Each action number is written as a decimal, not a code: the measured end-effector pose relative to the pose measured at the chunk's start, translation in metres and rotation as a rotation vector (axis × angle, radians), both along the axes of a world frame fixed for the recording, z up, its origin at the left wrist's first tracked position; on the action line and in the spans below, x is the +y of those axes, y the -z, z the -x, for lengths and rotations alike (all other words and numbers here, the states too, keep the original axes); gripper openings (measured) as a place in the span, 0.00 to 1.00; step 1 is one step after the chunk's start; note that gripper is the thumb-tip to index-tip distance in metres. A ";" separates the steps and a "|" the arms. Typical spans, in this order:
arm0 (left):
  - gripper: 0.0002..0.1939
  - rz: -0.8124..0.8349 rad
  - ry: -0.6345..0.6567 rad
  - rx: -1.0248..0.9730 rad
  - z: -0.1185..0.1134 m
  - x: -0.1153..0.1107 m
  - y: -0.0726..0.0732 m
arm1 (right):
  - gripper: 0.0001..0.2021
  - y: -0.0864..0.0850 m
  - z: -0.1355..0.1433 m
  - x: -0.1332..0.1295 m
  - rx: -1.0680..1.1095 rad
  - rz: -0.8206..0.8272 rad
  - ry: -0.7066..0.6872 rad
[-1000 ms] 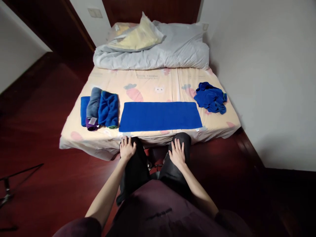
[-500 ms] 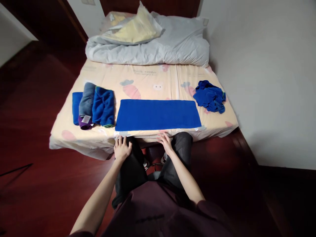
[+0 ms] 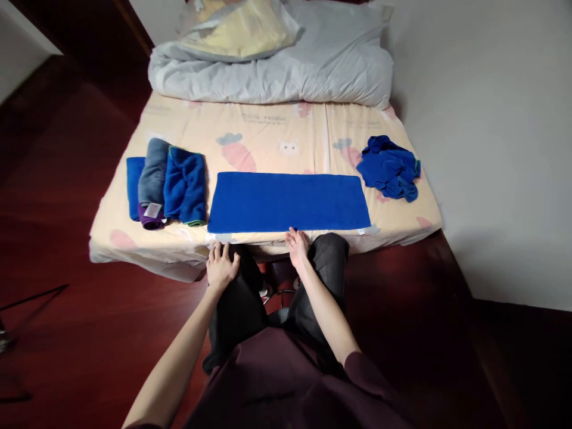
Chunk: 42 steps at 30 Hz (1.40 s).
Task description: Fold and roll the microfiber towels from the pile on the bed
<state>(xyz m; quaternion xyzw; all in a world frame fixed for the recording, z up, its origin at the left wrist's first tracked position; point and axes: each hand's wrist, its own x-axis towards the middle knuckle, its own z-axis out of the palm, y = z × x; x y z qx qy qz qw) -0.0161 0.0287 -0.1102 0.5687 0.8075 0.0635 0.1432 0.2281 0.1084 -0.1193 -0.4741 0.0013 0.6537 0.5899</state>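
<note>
A blue towel [image 3: 288, 202] lies flat as a long rectangle near the bed's front edge, a small white tag at its near right corner. My left hand [image 3: 222, 266] rests on my left knee, fingers spread, holding nothing. Palm turned partly up, my right hand [image 3: 297, 247] is at the towel's near edge with its fingers apart; whether a fingertip touches the cloth I cannot tell. Left of the towel sit a folded blue towel [image 3: 185, 186], a rolled grey-blue towel [image 3: 154, 173] with a purple one [image 3: 152, 220] beneath its near end, and another blue towel [image 3: 134, 187].
A crumpled blue towel [image 3: 388, 168] lies at the bed's right side. Across the back stretches a grey quilt [image 3: 268, 77], with a yellow pillow in a clear bag [image 3: 245, 33] on top. The bed [image 3: 263, 137] has a carrot-print sheet. A wall [image 3: 487, 149] stands on the right.
My right hand has moved slightly forward to the towel's near edge and turned its palm more upward. My left hand stays on the knee. The view has tilted down a little.
</note>
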 end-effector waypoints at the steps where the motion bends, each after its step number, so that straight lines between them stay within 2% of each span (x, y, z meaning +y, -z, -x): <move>1: 0.37 0.005 -0.002 -0.001 0.000 0.000 0.000 | 0.05 0.000 0.002 0.001 0.007 0.007 0.010; 8: 0.36 0.018 -0.009 -0.008 0.000 0.001 -0.003 | 0.11 -0.001 0.010 0.007 0.062 0.048 0.064; 13: 0.36 0.006 -0.013 -0.005 0.000 0.000 -0.002 | 0.08 -0.001 0.013 0.008 0.048 0.056 0.089; 18: 0.37 -0.011 -0.007 0.004 0.002 0.001 0.002 | 0.04 -0.005 0.017 0.004 -0.013 0.037 0.046; 23: 0.36 -0.035 0.005 -0.004 0.005 0.001 0.008 | 0.08 -0.008 0.021 0.002 -0.121 0.051 0.027; 26: 0.36 -0.044 0.007 -0.009 0.007 -0.003 0.011 | 0.10 -0.008 0.022 0.003 -0.111 0.088 0.042; 28: 0.34 -0.101 0.026 0.009 0.008 -0.002 0.009 | 0.09 -0.008 0.022 0.005 -0.071 0.126 0.067; 30: 0.31 -0.198 0.098 0.029 0.005 0.008 0.002 | 0.08 -0.009 0.021 0.005 -0.022 0.160 0.092; 33: 0.27 -0.243 0.282 0.007 -0.011 0.051 -0.018 | 0.09 -0.011 0.022 0.002 0.042 0.165 0.105; 37: 0.27 -0.038 0.537 0.003 -0.062 0.155 -0.046 | 0.12 -0.013 0.024 -0.001 0.099 0.153 0.107; 39: 0.27 0.004 0.612 0.023 -0.093 0.212 -0.051 | 0.12 -0.013 0.024 -0.001 0.091 0.154 0.129; 42: 0.26 0.058 0.681 0.038 -0.134 0.286 -0.048 | 0.10 -0.011 0.025 -0.002 0.071 0.187 0.140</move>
